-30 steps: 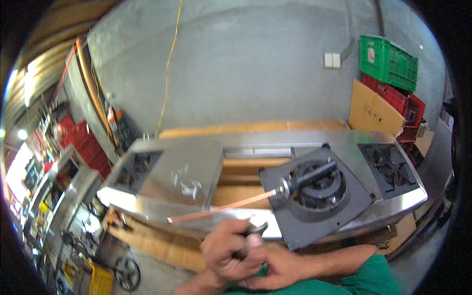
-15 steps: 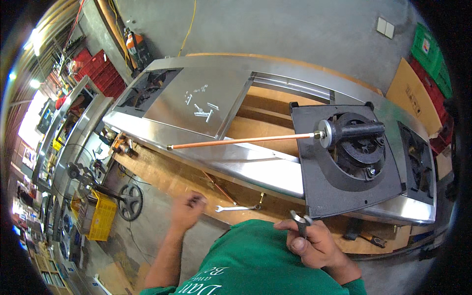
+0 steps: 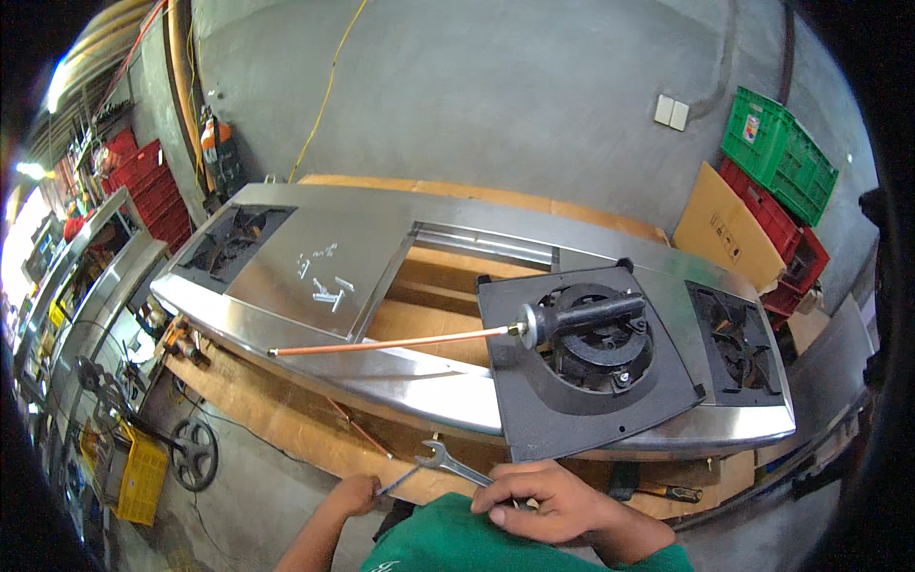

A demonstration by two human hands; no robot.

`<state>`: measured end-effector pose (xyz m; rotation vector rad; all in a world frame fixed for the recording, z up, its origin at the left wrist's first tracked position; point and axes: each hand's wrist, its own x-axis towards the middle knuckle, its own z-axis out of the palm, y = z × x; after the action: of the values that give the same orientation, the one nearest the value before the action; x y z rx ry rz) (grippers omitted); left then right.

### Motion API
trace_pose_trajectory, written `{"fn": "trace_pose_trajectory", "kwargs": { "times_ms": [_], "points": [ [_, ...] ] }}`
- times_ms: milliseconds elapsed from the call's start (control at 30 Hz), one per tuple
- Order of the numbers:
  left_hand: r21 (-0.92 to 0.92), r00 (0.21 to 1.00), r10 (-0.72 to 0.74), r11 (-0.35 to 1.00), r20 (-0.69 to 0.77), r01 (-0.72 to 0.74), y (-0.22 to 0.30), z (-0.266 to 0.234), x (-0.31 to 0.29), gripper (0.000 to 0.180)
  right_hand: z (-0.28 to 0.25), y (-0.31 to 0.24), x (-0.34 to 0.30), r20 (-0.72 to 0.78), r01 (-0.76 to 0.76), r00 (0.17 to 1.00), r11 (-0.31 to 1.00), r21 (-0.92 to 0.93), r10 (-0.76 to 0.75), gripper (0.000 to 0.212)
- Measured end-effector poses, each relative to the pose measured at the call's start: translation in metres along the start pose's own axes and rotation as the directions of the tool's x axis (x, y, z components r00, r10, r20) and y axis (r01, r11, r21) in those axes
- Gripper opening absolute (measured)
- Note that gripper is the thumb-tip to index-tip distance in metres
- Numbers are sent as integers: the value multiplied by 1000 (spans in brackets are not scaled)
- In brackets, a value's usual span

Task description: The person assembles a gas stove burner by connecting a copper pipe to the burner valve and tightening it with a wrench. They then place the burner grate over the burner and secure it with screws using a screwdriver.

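My right hand is closed around a combination wrench, its open jaw pointing left in front of the stainless counter. Lower left, my left hand is closed on the end of a second wrench, partly hidden by my fingers. Beyond my right hand, a black burner plate lies askew over the counter. A cylindrical black burner pipe sits on it. From its brass fitting, a copper tube runs left across the counter opening.
Small white hardware pieces lie on the steel panel. A thin copper tube rests on the wooden ledge, with an orange-black handled tool at right. A yellow crate stands left; green and red crates stack at right.
My view has tilted up and shifted right. My left hand has reached the wrench on the ledge and gripped it. The wrench in my right hand now points left.
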<state>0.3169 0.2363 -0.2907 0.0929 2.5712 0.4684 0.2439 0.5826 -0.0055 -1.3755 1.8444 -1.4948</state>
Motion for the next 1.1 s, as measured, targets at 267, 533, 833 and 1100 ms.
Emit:
{"fn": "trace_pose_trajectory", "kwargs": {
  "times_ms": [267,533,833,1100],
  "points": [
    [-887,961,258,417,-94,-199,51,-103,-128,21,-36,-15,-29,-114,57,992,998,-35,-61,47],
    [-203,621,554,633,-554,-747,228,-232,-102,22,-37,-45,15,-135,165,971,963,-212,-196,31],
    [548,129,807,499,-576,-672,271,-292,-106,47,-63,-60,11,-27,103,994,988,-116,-107,40],
    [153,495,621,703,-607,-694,243,-302,-74,30,-96,-103,7,-213,-79,976,991,-104,55,45]
  ]
}}
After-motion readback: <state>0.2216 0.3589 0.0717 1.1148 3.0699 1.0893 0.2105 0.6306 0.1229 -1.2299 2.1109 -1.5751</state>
